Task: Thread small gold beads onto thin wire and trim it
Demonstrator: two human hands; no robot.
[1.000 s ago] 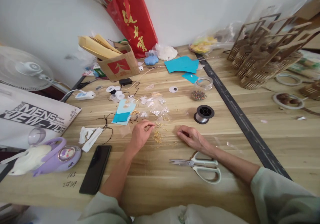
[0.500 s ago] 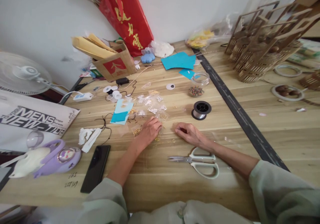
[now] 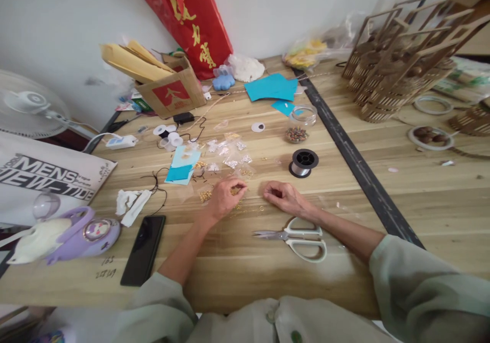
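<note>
My left hand (image 3: 228,196) is over the small gold beads (image 3: 205,196), its thumb and forefinger pinched together; anything between them is too small to make out. To its right my right hand (image 3: 282,197) rests on its side near the table top, fingers curled in and tips together, and what they hold cannot be seen. Between and just below the hands lies a thin gold chain (image 3: 245,211) with a small gold ring (image 3: 262,208). White-handled scissors (image 3: 302,240) lie below my right hand. A spool of clear line (image 3: 303,163) stands beyond it.
Small plastic bags of silvery pieces (image 3: 229,154) and blue paper (image 3: 179,172) lie beyond my left hand. A black phone (image 3: 143,251) and a purple bottle (image 3: 82,233) are at left. A bead jar (image 3: 297,133) and bamboo baskets (image 3: 383,95) stand farther back.
My left hand has turned a little, so its thumb and forefinger pinch shows more clearly. My right hand keeps nearly the same pose. The whole view has shifted slightly.
</note>
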